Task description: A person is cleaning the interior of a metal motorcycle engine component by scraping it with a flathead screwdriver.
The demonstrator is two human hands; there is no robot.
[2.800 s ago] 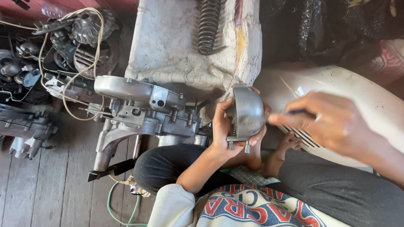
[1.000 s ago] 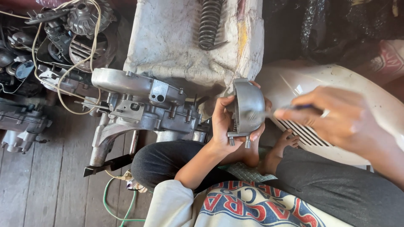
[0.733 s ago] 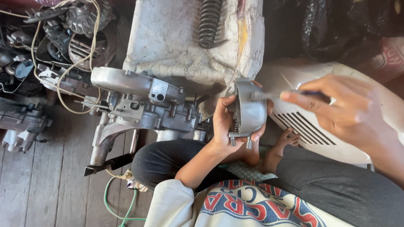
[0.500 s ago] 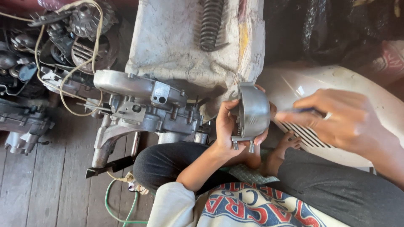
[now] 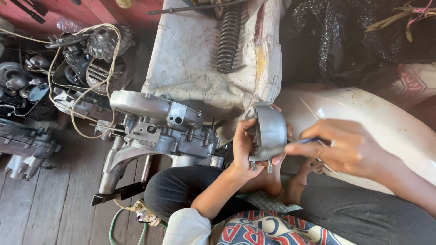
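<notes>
My right hand (image 5: pixel 345 147) is blurring and hiding most of the thin blue tool (image 5: pixel 309 140) it is pinching. My left hand (image 5: pixel 247 149) is covering the grey metal cover's (image 5: pixel 270 131) near edge.

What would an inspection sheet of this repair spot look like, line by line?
Surface: worn wooden floor; the person sits on it.
Job's things: round grey metal cover; thin blue-handled tool touching its edge.
Clutter: grey engine casing beside the knee; coil spring on a dirty white block; engine parts at left.
Hands: left hand grips the cover; right hand pinches the tool.
Cables: cream cable looped over the parts; green cable on the floor.
Surroundings: white body panel, black sheeting, red wall.
</notes>
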